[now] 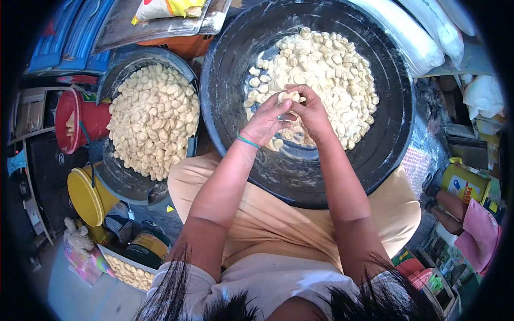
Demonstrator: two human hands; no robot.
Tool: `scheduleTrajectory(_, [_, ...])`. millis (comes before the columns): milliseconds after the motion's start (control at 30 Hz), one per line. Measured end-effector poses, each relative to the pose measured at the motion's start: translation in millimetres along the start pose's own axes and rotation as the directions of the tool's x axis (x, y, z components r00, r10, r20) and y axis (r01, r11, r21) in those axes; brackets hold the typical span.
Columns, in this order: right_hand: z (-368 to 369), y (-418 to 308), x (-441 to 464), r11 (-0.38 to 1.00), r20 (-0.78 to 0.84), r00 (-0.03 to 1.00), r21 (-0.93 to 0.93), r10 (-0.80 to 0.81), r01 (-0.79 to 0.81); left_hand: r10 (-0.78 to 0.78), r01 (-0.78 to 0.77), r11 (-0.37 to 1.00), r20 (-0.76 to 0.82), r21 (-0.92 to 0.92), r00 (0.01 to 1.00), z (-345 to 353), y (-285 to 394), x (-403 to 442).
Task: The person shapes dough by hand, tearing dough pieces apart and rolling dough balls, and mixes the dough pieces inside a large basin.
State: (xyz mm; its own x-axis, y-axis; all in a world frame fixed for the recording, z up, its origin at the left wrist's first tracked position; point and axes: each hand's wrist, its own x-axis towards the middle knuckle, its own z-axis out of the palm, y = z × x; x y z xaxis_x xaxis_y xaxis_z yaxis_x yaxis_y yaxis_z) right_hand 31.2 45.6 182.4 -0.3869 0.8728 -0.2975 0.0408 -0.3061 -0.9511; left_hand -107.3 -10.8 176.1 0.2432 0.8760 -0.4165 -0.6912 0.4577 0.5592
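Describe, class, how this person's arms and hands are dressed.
Both the left hand and the right hand are ungloved. A thin green band circles the left wrist; no band shows on the right. The pale shirt has short sleeves, leaving the forearms bare.

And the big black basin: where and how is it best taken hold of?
Probably by its rim, the left hand coming from the left and the right hand from the right. The black basin is wide, round and loaded with dough pieces, so opposite grips should balance it. The left looks tighter, since the neighbouring tub stands close there.
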Motion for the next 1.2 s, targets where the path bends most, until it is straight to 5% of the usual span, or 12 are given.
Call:
scheduleTrajectory(33, [-1.0,3.2,2.3,0.988,-0.032,0.997,-0.144,-0.069,0.063,0.000,0.000,0.998,-0.005,0.065,1.000,-5.7,-2.7,3.3])
scheduleTrajectory(67, [-5.9,3.6,3.0,0.997,-0.013,0.997,-0.033,0.074,-0.074,-0.001,0.002,0.992,-0.009,0.130,1.000,-12.2,-4.7,7.9])
scheduleTrajectory(167, [-7.3,4.6,2.8,0.943,-0.053,0.996,0.329,0.069,-0.048,-0.007,0.037,0.958,-0.105,0.285,0.994,-11.6,2.0,7.9])
scheduleTrajectory(300, [-30.5,13.2,11.7,0.858,-0.514,0.854,0.472,0.082,0.202,0.027,0.034,0.950,-0.191,0.311,0.981,-11.6,3.5,9.0])
scheduleTrajectory(333, [-41.6,14.4,11.6,0.973,-0.456,0.887,0.229,0.072,0.038,0.027,0.042,0.944,-0.205,0.328,0.978,-9.8,6.6,8.3])
scheduleTrajectory(433, [-35.3,15.2,0.5,0.907,-0.127,0.979,-0.411,-0.158,0.093,0.023,0.060,0.921,-0.209,0.385,0.978,-4.8,4.1,9.3])
scheduleTrajectory(567, [-18.3,25.7,-12.0,0.875,0.311,0.910,-0.312,-0.274,0.370,0.025,0.055,0.939,-0.227,0.338,0.973,-5.0,-5.3,13.2])
scheduleTrajectory(667, [-23.1,25.6,-10.9,0.979,0.002,0.981,-0.066,0.196,-0.195,-0.013,0.139,0.895,-0.287,0.424,0.958,-5.0,4.8,7.9])
scheduleTrajectory(767, [-52.1,54.6,-0.4,0.848,0.070,0.924,-0.429,0.375,-0.312,0.041,0.099,0.879,-0.280,0.467,0.959,-32.9,-6.6,16.0])
scheduleTrajectory(900, [-84.0,112.4,28.7,0.822,-0.102,0.995,-0.566,-0.001,-0.057,0.207,0.015,0.625,-0.185,0.780,0.961,-48.3,-18.2,21.2])
scheduleTrajectory(1033, [-97.6,123.9,72.9,0.536,-0.315,0.942,-0.819,-0.118,-0.206,0.166,0.031,0.395,-0.104,0.918,0.981,-51.0,-26.4,20.9])
scheduleTrajectory(1200, [-74.7,167.3,50.0,0.181,-0.041,0.987,-0.983,-0.155,-0.013,0.071,0.074,0.333,-0.104,0.940,0.992,-60.3,-32.0,28.7])
